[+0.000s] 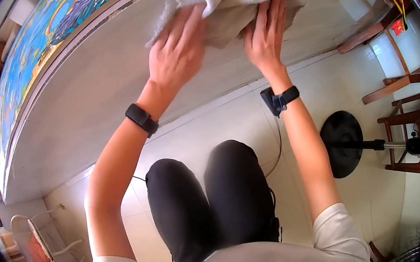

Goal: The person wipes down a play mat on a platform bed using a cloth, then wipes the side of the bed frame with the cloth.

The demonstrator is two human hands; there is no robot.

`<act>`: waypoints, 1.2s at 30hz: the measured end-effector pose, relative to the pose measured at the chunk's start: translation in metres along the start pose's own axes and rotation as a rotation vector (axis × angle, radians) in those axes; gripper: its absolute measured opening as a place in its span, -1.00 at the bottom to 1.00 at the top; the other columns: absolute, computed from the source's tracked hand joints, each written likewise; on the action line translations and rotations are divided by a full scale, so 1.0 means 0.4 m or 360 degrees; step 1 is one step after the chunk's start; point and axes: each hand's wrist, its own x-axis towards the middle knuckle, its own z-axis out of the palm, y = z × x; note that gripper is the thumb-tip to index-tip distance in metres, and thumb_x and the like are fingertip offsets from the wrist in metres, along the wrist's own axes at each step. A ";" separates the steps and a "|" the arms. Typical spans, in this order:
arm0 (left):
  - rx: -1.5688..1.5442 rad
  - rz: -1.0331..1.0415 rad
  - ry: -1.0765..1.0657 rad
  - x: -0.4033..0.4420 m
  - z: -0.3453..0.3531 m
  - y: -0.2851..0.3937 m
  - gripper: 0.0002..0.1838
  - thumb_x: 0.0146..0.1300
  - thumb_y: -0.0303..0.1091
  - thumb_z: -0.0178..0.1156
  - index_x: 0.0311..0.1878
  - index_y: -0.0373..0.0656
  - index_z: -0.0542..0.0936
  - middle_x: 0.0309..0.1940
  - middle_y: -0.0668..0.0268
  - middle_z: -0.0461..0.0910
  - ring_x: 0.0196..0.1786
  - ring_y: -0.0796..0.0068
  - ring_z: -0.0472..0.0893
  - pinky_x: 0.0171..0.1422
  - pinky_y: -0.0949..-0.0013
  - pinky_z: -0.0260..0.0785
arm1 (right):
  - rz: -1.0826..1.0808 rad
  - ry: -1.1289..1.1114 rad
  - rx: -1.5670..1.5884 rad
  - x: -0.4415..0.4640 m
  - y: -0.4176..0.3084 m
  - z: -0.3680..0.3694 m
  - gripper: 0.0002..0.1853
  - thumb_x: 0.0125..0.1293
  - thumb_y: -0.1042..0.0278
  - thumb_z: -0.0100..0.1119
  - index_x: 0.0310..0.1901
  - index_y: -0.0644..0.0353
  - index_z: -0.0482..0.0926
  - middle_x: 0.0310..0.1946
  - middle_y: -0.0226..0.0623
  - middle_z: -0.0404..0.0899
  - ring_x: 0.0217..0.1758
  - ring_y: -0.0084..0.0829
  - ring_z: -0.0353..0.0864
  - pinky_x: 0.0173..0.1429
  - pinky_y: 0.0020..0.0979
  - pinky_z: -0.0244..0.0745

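A crumpled beige-grey cloth [229, 11] is spread against the pale, smooth panel [95, 92] below a colourful printed surface. My left hand [178, 46] holds the cloth's left part, its fingertips partly hidden by a fold. On the cloth's right part, my right hand [265, 32] presses with long, nearly straight fingers, gripping it against the panel. Both arms reach forward. Black bands with small boxes sit on my left wrist [141, 120] and right wrist [280, 100].
The bright printed surface [51, 30] borders the panel's upper edge. A black round stand base [342, 143] and a wooden stool [408, 122] are at right. A white chair [38, 246] stands at lower left. Thin cables [278, 149] run near my knees.
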 end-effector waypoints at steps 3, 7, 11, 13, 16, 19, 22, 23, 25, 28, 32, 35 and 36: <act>-0.0040 -0.0017 0.0016 0.002 0.038 0.030 -0.54 0.25 -0.33 0.24 0.23 -0.18 0.65 0.45 0.29 0.48 0.48 0.33 0.46 0.57 0.17 0.30 | -0.0019 -0.0045 -0.0088 -0.027 0.039 0.009 -0.30 0.33 0.40 0.10 0.47 0.54 0.21 0.55 0.54 -0.06 0.65 0.50 -0.10 0.62 0.38 -0.06; -0.0334 0.0004 -0.0300 -0.113 0.172 0.120 -0.32 0.21 -0.43 0.21 0.48 -0.09 0.48 0.51 0.34 0.42 0.52 0.45 0.42 0.53 0.32 0.33 | 0.0412 -0.0187 -0.0057 -0.249 0.053 0.076 -0.27 0.32 0.47 0.09 0.48 0.59 0.12 0.54 0.57 -0.10 0.64 0.52 -0.13 0.66 0.26 -0.06; -0.0606 -0.0033 -0.1056 -0.266 0.263 0.210 -0.16 0.29 -0.49 0.18 0.66 0.05 0.22 0.64 0.37 0.25 0.29 0.50 0.64 0.28 0.42 0.52 | 0.0844 -0.0490 0.0141 -0.557 -0.008 0.186 -0.27 0.32 0.52 0.11 0.47 0.59 0.09 0.50 0.60 -0.05 0.60 0.54 -0.07 0.65 0.23 -0.01; -0.0338 0.0131 -0.1030 -0.408 0.337 0.245 -0.14 0.31 -0.51 0.19 0.68 0.10 0.17 0.67 0.34 0.18 0.03 0.50 0.76 0.12 0.41 0.57 | 0.0996 -0.0790 0.0344 -0.641 -0.042 0.205 -0.27 0.33 0.53 0.15 0.46 0.58 0.10 0.50 0.60 -0.04 0.58 0.54 -0.03 0.63 0.22 0.02; -0.0466 0.0017 -0.1170 -0.502 0.315 0.206 -0.18 0.31 -0.51 0.19 0.65 0.05 0.24 0.63 0.36 0.27 0.13 0.52 0.72 0.13 0.39 0.57 | 0.0859 -0.0791 0.0233 -0.628 -0.107 0.173 -0.29 0.34 0.48 0.20 0.43 0.57 0.14 0.49 0.59 -0.03 0.55 0.53 0.04 0.61 0.20 0.06; -0.0643 -0.0146 -0.0767 -0.478 0.194 0.099 -0.34 0.30 -0.49 0.19 0.51 -0.06 0.43 0.53 0.35 0.41 0.28 0.50 0.64 0.20 0.38 0.54 | 0.0495 -0.0576 0.0099 -0.482 -0.139 0.112 -0.27 0.36 0.34 0.31 0.46 0.42 0.22 0.48 0.48 0.08 0.55 0.41 0.12 0.59 0.23 0.10; -0.0287 -0.0183 -0.0336 -0.382 0.059 -0.027 -0.47 0.25 -0.39 0.25 0.32 -0.16 0.59 0.43 0.26 0.49 0.41 0.34 0.54 0.36 0.26 0.49 | -0.0025 -0.0262 -0.0044 -0.261 -0.138 0.061 -0.28 0.33 0.18 0.41 0.46 0.14 0.36 0.49 0.28 0.17 0.55 0.27 0.20 0.56 0.21 0.17; -0.0181 -0.0188 -0.0200 -0.344 0.011 -0.070 -0.49 0.22 -0.36 0.27 0.28 -0.17 0.61 0.42 0.22 0.49 0.42 0.28 0.53 0.40 0.20 0.46 | -0.0225 -0.0121 -0.0023 -0.167 -0.144 0.051 -0.29 0.30 0.14 0.44 0.45 0.01 0.41 0.50 0.17 0.20 0.55 0.21 0.23 0.56 0.17 0.20; 0.0027 -0.0202 0.0070 -0.273 -0.082 -0.151 -0.51 0.17 -0.29 0.32 0.20 -0.19 0.65 0.40 0.15 0.50 0.43 0.15 0.51 0.48 0.09 0.40 | -0.0527 0.0046 -0.0023 -0.006 -0.165 0.032 -0.31 0.25 0.08 0.48 0.43 -0.25 0.48 0.52 -0.06 0.26 0.55 0.11 0.26 0.54 0.13 0.24; 0.0323 -0.0233 0.0113 -0.225 -0.170 -0.207 -0.49 0.16 -0.26 0.33 0.21 -0.20 0.66 0.39 0.10 0.50 0.44 0.09 0.49 0.52 0.00 0.33 | -0.0743 0.0021 -0.0058 0.136 -0.212 0.013 -0.36 0.24 0.06 0.47 0.38 -0.45 0.54 0.52 -0.33 0.33 0.58 -0.02 0.28 0.51 0.12 0.29; 0.0029 -0.0136 0.0209 -0.296 -0.114 -0.188 -0.58 0.22 -0.48 0.20 0.18 -0.12 0.68 0.35 0.41 0.55 0.24 0.41 0.65 0.17 0.36 0.59 | -0.0950 -0.0331 -0.0078 0.086 -0.187 0.047 -0.46 0.25 0.08 0.42 0.30 -0.34 0.61 0.50 -0.40 0.39 0.57 -0.13 0.32 0.50 0.11 0.34; -0.0321 -0.0177 -0.0236 -0.490 0.011 -0.130 -0.38 0.28 -0.47 0.18 0.45 0.05 0.50 0.42 0.44 0.52 0.18 0.49 0.69 0.02 0.41 0.61 | -0.1136 -0.0870 0.0053 -0.117 -0.149 0.112 -0.56 0.29 0.21 0.30 0.22 -0.19 0.64 0.50 -0.51 0.41 0.51 -0.25 0.42 0.42 -0.05 0.45; -0.0382 -0.0172 -0.0405 -0.560 0.046 -0.105 -0.33 0.29 -0.46 0.18 0.51 0.09 0.44 0.44 0.44 0.51 0.16 0.51 0.70 -0.03 0.42 0.60 | -0.1166 -0.1030 0.0099 -0.184 -0.151 0.120 -0.60 0.30 0.27 0.24 0.19 -0.13 0.64 0.50 -0.56 0.41 0.46 -0.32 0.47 0.36 -0.14 0.52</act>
